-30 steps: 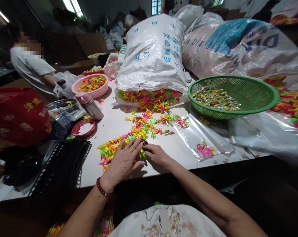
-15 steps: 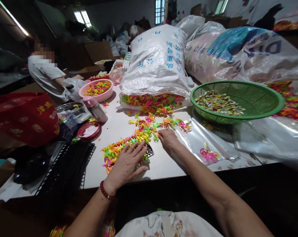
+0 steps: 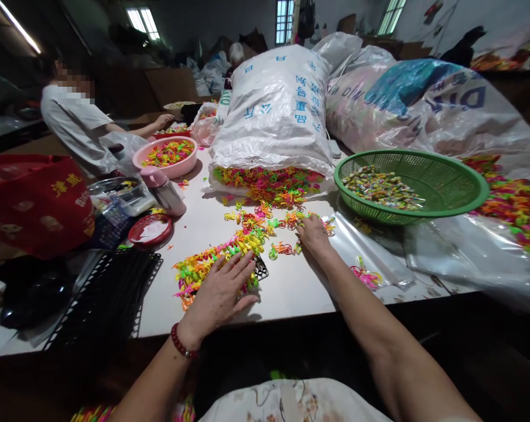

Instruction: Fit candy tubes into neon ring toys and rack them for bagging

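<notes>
My left hand (image 3: 218, 293) lies flat with fingers spread on a row of small bright plastic pieces (image 3: 203, 265) lined up on a black grid tray (image 3: 261, 268). My right hand (image 3: 313, 233) reaches out over loose coloured pieces (image 3: 265, 223) scattered on the white table (image 3: 286, 281), its fingers curled down on them; what they pinch is hidden. A big white sack (image 3: 276, 108) lies open behind, spilling more of the same pieces (image 3: 269, 181).
A green basket (image 3: 449, 170) with small mixed items stands to the right, above clear plastic bags (image 3: 379, 252). A pink bowl (image 3: 163, 158), pink-lidded bottle (image 3: 166, 190), red lid (image 3: 150, 230) and black crate (image 3: 106, 293) are left. Another person (image 3: 75, 126) works at the far left.
My right hand left the lined-up row beside my left hand and moved forward and right to the loose pieces. My left hand stayed on the row.
</notes>
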### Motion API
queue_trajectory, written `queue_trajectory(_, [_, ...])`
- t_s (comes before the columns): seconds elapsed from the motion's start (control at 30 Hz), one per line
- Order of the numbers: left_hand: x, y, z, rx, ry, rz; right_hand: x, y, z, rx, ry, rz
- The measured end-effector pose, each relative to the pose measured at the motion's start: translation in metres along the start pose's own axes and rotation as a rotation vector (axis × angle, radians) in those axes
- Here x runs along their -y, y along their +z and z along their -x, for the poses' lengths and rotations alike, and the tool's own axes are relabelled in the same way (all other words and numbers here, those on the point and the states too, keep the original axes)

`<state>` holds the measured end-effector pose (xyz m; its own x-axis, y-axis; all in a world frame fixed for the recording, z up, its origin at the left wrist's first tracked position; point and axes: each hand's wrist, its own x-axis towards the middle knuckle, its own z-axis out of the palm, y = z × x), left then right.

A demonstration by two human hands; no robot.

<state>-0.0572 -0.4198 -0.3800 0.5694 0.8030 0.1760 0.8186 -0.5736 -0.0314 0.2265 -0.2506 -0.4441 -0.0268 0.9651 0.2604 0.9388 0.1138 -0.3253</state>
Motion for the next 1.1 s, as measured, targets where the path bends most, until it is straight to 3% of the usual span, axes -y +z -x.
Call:
queue_trajectory(0.13, [0.000, 0.000, 0.001, -0.002, 0.012, -0.026, 0.000, 0.005, -0.022, 0.057, 0.077, -0.043])
queue_trajectory(0.23, [-0.002, 0.001, 0.002, -0.011, 0.005, -0.063, 0.002, 0.005, -0.020, 0.080, 0.124, -0.100])
queue_trajectory(0.37, [-0.004, 0.003, 0.001, -0.021, 0.004, -0.080, 0.007, 0.000, 0.006, 0.045, 0.132, -0.166])
queue_trajectory(0.47, [-0.003, 0.004, 0.000, -0.023, -0.003, -0.060, 0.018, 0.000, 0.032, 0.053, 0.102, -0.395])
queue_trajectory(0.57, [-0.003, 0.001, 0.000, -0.002, -0.021, -0.030, 0.035, 0.004, 0.058, 0.182, 0.080, -0.803])
queue_trajectory(0.67, [-0.004, -0.004, 0.000, 0.039, -0.035, -0.002, 0.054, 0.010, 0.084, 0.285, 0.030, -0.984])
queue_trajectory(0.87, [-0.004, -0.007, -0.001, 0.086, -0.050, 0.053, 0.088, 0.018, 0.117, 0.317, -0.082, -0.930])
queue_trajectory(1.1, [-0.004, -0.007, -0.002, 0.080, -0.060, 0.064, 0.094, 0.024, 0.112, 0.305, -0.327, -0.743])
